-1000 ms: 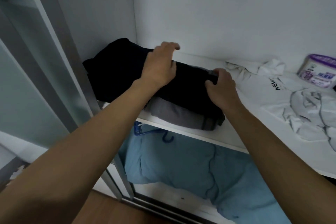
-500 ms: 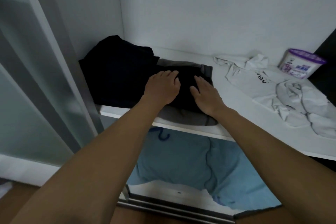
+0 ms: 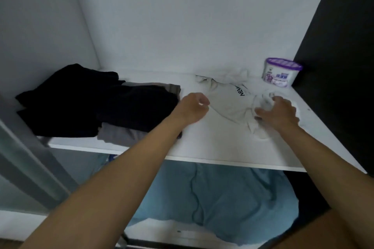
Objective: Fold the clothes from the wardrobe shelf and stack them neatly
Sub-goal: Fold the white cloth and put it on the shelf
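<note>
On the shelf, right hand grips one white shirt; left hand curled, hold unclear.

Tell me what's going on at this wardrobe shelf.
A person is folding clothes on the white shelf. Their right hand grips a bunch of the crumpled white T-shirt, while the left hand, loosely curled, is at its other edge; whether it pinches the cloth is unclear. Folded black and grey clothes are stacked at the left.

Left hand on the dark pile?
No, the left hand is to the right of the dark pile, at the white shirt's left edge.
</note>
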Tool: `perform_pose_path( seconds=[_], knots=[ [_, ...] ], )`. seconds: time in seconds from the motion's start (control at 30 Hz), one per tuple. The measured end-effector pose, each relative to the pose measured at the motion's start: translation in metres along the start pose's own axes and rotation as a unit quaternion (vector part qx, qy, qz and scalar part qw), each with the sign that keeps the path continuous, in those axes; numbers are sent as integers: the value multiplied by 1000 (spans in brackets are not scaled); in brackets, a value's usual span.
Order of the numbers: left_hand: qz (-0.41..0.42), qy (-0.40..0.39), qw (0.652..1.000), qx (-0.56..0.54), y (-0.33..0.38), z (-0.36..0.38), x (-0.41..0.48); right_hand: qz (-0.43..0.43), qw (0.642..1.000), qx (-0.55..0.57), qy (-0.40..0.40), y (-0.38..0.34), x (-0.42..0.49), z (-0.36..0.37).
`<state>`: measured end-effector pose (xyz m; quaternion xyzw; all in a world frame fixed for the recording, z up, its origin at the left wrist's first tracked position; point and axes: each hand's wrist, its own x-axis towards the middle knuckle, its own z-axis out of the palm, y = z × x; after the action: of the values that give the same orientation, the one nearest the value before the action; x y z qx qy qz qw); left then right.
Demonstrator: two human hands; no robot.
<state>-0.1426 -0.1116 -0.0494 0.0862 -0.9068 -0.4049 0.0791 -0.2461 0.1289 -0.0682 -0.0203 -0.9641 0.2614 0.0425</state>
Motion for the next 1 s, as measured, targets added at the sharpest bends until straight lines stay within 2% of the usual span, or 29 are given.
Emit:
perform_pose_path(
  seconds=[0.1, 0.23, 0.33, 0.4, 0.47, 0.53, 0.6, 0.7, 0.77, 0.83, 0.9, 1.0],
  knots=[
    [-58, -42, 989, -126, 21, 41, 11, 39, 999, 22, -16, 32, 24, 1],
    [-136, -82, 975, -158, 36, 77, 16, 18, 1000, 4, -15, 61, 45, 12],
    [-211, -104, 949, -209, 45, 94, 14, -8, 986, 152, -75, 66, 48, 6],
    [-258, -134, 924, -249, 52, 103, 10, -51, 954, 268, -126, 65, 33, -7],
    [-277, -142, 906, -288, 57, 107, 8, -119, 926, 316, -171, 66, 9, -23],
    [-271, -134, 892, -336, 61, 107, 5, -191, 904, 299, -237, 69, -19, -36],
    [-259, -132, 876, -386, 69, 109, -3, -260, 890, 236, -291, 72, -50, -40],
    [-251, -64, 898, -354, 76, 114, -24, -325, 873, 146, -334, 77, -94, -36],
    [-238, -30, 908, -344, 76, 114, -43, -297, 886, 159, -319, 84, -114, -35],
    [-207, -44, 911, -355, 75, 110, -66, -171, 898, 264, -308, 93, -124, -43],
    [-162, -75, 930, -322, 71, 103, -94, -13, 866, 393, -310, 99, -131, -51],
    [-78, -132, 960, -233, 62, 88, -149, 111, 828, 454, -311, 95, -151, -51]
  ],
)
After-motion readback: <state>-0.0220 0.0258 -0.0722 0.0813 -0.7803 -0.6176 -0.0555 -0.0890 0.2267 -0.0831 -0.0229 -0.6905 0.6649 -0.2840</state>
